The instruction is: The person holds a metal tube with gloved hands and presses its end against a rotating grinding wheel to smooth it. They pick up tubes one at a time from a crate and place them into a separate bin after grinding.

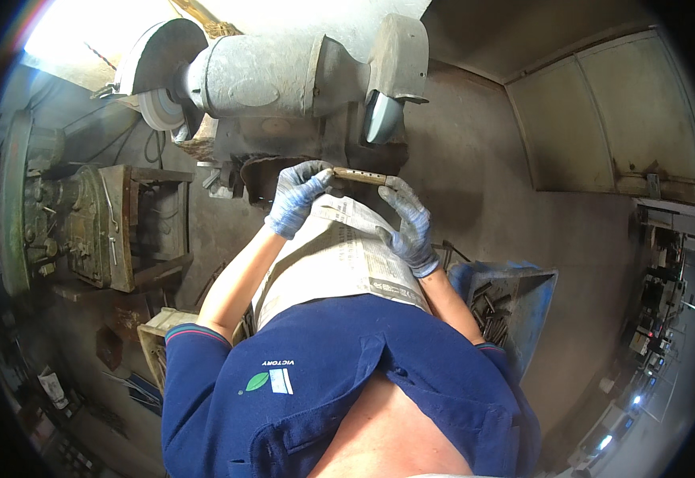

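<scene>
A short, narrow, brownish metal bar [361, 176] with a row of small holes along its face is held level in front of me. My left hand [293, 199], in a blue and grey glove, pinches its left end. With its fingertips at the right end, my right hand [408, 227], gloved likewise, grips the bar too. Both hands are apart from the bench grinder [260, 76], which stands just beyond them. A pale grinding wheel [160, 110] shows under its left guard, and a grey wheel [383, 118] under the right one. Newspaper sheets [339, 255] cover my lap below the hands.
By my right arm stands a blue bin [532, 299] holding several metal pieces [491, 311]. A pale box [156, 334] sits near my left elbow. Farther left is a heavy green machine [77, 223] on a frame. Large panels [594, 119] stand at the far right.
</scene>
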The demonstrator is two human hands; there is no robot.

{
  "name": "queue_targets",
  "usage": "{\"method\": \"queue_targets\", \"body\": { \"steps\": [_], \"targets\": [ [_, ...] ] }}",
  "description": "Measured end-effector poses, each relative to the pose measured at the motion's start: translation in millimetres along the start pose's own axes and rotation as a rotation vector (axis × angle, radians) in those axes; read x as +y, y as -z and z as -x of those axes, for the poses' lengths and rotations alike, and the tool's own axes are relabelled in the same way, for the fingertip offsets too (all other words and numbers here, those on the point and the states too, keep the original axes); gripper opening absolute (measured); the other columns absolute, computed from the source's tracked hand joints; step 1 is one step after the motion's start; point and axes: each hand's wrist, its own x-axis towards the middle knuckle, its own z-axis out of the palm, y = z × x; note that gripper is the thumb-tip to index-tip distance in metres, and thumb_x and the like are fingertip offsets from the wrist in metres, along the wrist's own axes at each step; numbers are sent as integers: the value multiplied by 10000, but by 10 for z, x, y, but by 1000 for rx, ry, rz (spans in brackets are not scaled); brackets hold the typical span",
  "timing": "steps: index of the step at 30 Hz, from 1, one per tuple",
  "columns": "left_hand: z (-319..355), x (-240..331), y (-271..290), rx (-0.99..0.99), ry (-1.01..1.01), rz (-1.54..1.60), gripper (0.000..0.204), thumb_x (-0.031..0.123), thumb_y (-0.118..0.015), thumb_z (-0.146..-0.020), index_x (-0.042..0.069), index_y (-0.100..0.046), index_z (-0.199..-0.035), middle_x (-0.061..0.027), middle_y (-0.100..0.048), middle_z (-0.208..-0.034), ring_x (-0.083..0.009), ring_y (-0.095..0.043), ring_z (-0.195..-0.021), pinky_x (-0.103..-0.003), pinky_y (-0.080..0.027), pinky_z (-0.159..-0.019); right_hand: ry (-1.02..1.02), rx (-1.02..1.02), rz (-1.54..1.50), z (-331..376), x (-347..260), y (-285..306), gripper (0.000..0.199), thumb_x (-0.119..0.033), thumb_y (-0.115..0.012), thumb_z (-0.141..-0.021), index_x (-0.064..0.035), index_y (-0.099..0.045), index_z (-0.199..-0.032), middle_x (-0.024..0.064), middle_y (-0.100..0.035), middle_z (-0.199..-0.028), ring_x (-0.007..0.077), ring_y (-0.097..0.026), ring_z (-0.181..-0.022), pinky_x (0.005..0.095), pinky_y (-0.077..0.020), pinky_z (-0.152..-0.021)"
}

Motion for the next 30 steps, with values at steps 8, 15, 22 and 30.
{"method": "queue_targets", "body": {
  "steps": [8, 15, 22, 30],
  "targets": [
    [33, 293, -231, 33, 79, -66, 182, 166, -655, -833, 0, -598, -786, -49, -590, -647, -107, -566, -557, -247, -486, -563, 160, -67, 116, -83, -150, 103, 551, -396, -697, -768, -12, -592, -1148, 206, -527, -1214, 341, -514, -1146, 407, -415, -964],
    [-106, 29, -97, 16, -133, -244, 141, 77, -652, -826, -12, -639, -934, -47, -656, -815, -82, -587, -719, -222, -492, -680, -72, 52, -148, -19, 61, -35, 414, -252, -620, -853, 23, -571, -1159, 174, -507, -1236, 289, -534, -1117, 369, -433, -956],
    [-239, -98, -4, -11, -78, -224, 146, 41, -626, -839, -45, -614, -956, -89, -654, -847, -117, -614, -765, -250, -517, -703, -77, 99, -28, -42, 218, -27, 302, -75, -587, -838, 43, -590, -1116, 158, -531, -1222, 230, -558, -1084, 339, -449, -939],
    [-445, -349, 4, 49, -62, -270, 125, 43, -614, -846, -30, -628, -947, -58, -647, -831, -104, -605, -717, -246, -525, -650, -82, 96, 126, -73, 392, 23, 253, -48, -590, -815, -23, -656, -1058, 131, -599, -1150, 281, -512, -1157, 352, -392, -986]
  ]
}}
